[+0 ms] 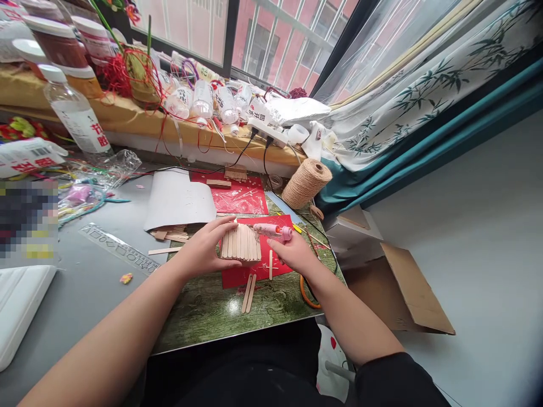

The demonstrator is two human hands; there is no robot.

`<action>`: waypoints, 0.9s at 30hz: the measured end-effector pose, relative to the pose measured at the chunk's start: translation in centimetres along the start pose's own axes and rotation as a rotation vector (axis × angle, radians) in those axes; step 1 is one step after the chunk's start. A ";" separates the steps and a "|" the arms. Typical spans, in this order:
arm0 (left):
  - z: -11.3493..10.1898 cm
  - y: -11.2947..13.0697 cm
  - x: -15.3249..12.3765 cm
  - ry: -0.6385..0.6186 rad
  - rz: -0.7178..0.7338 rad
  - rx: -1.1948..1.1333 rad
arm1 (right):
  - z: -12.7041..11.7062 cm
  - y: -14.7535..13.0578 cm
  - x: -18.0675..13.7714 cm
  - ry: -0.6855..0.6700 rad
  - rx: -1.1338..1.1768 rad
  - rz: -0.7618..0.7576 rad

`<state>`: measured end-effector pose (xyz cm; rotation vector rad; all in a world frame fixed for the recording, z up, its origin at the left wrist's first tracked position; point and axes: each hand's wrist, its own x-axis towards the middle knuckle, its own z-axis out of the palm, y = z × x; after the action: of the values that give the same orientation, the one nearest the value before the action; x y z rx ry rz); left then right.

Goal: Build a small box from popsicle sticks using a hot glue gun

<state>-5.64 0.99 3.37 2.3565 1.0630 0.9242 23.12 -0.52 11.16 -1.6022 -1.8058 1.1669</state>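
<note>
Over a red sheet [233,278] near the table's front edge, the left hand [207,246] grips a blocky piece of flat wooden sticks [241,242], fingers at its far side and thumb along its near side, opened about as wide as the piece. Its pale, smooth slats with rounded ends lie side by side. The right hand [294,251] has its fingers curled around a glossy pink glue gun [274,229], nozzle pointing left at the slats; whether it touches them I cannot tell. Just below, 2 loose sticks [249,294] lie side by side. Under them is a green, wood-grain tabletop [203,316] with a slight shine, meeting a smooth gray surface [97,277] at left. Farther back sit a curling white paper [182,195] and a fat, ridged spool of twine [306,182]. Beyond, clear plastic bottles [202,100] crowd a tan-covered sill beneath a barred window; bamboo-print curtains [445,85] hang at right above an open cardboard box [418,288].
</note>
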 end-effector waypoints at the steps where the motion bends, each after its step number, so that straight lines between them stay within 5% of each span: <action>1: 0.0 0.0 0.0 0.001 -0.002 -0.001 | 0.0 0.0 0.0 -0.011 0.001 -0.001; 27: 0.1 -0.2 0.0 0.002 -0.006 -0.007 | 0.2 0.4 -0.2 0.056 -0.019 0.065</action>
<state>-5.71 1.10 3.16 2.3454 1.0654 0.9264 23.17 -0.79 10.77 -1.6986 -1.7467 1.1248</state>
